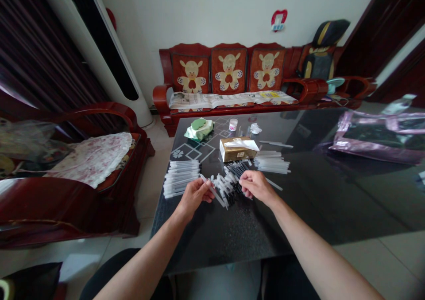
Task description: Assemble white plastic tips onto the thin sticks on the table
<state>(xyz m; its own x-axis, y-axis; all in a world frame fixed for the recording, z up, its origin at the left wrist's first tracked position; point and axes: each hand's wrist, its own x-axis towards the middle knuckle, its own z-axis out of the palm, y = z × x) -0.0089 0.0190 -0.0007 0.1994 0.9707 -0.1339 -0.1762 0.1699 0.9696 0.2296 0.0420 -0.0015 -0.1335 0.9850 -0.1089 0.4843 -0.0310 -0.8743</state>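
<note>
My left hand [195, 194] pinches a slim, whitish pen barrel [217, 196], which slants down to the right over the table. My right hand [259, 185] has its fingers closed at the right side of a loose heap of small white and black pieces [224, 184]; what it grips, if anything, is too small to make out. Thin dark sticks like pen refills [236, 169] lie just beyond the heap. To the left is a neat stack of frosted barrels [181, 178] with dark ends. Another pile of frosted barrels [272, 162] lies behind my right hand.
On the dark glossy table [252, 242] stand a gold tissue box [234, 153], a green wipes pack [199, 130] and a small white cup [233, 124]. A crumpled tissue [255, 128] lies behind. A pink-edged plastic bag [375, 142] rests at right.
</note>
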